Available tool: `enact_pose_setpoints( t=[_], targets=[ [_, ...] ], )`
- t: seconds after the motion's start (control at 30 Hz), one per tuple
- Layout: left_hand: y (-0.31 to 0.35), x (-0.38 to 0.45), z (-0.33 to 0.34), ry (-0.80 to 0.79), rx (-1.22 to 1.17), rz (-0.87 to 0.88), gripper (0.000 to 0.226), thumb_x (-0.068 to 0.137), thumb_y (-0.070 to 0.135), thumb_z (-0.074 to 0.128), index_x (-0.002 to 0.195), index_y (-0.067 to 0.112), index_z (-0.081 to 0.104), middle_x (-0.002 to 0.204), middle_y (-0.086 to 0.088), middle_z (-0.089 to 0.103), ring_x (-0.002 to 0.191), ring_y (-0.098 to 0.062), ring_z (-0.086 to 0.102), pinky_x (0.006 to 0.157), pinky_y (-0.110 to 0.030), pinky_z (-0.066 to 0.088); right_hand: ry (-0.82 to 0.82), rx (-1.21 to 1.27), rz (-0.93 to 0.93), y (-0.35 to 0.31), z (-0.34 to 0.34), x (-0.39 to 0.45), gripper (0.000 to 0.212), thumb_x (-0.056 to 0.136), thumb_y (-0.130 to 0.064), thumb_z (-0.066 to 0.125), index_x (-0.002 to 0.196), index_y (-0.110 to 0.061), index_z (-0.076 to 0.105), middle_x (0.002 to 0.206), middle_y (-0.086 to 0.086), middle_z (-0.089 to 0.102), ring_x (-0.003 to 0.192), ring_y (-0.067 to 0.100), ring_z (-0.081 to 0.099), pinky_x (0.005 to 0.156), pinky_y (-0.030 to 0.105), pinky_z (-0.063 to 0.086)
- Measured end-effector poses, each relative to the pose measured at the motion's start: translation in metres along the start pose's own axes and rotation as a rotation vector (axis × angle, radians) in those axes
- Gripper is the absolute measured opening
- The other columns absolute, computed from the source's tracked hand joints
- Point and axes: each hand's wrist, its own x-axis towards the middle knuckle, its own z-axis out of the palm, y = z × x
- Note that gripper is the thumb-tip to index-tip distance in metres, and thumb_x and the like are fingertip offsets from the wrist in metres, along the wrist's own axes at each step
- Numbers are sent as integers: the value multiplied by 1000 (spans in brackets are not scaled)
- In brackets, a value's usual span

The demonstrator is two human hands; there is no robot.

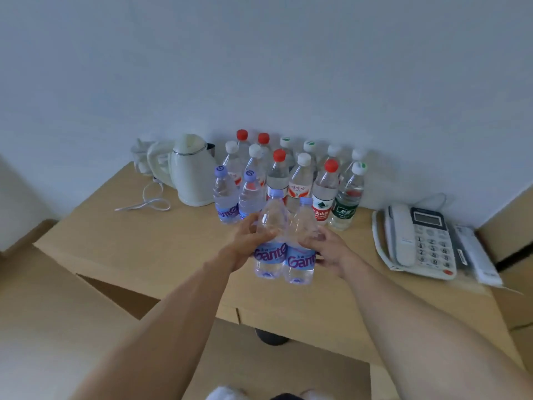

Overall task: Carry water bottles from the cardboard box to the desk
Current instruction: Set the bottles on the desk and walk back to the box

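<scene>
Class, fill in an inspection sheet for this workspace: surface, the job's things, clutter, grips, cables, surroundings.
Surface: light wooden desk, against a pale wall.
Job's things: two purple-label bottles held side by side above the desk; a cluster of standing bottles by the wall, with red, white and purple caps.
Clutter: white kettle; desk telephone at the right.
Grips: left hand holds the left bottle, right hand the right one.
Cables: white kettle cord lying loose on the desk.
Surroundings: cardboard box flap at lower left; box contents not visible.
</scene>
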Motion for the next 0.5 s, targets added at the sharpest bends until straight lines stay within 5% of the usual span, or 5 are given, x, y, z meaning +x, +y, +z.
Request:
enact_pose_setpoints(
  t=[0.2,0.4,0.5],
  targets=[
    [3,27,-23,-216,185,96,55,87,-5,72,134,14,48,113,-2,70,106,-15,67,95,-33,54,130,-84,-167,-4,5,-8,47,74,-2,84,104,-29,61,95,-15,75,86,-4,69,65,13,52],
    [-4,43,-31,-187,301,164,68,82,-8,74,135,22,46,123,2,67,111,-16,68,99,-38,54,208,-277,-241,-8,11,-5,73,69,-5,88,130,-25,53,121,2,67,112,17,63,95,41,54],
    [-7,45,-32,-187,333,168,70,81,-8,75,134,26,44,127,5,64,111,-13,68,100,-43,54,240,-384,-274,-9,13,-4,71,68,-8,90,121,-34,50,116,-4,66,108,15,62,90,35,54]
  ],
)
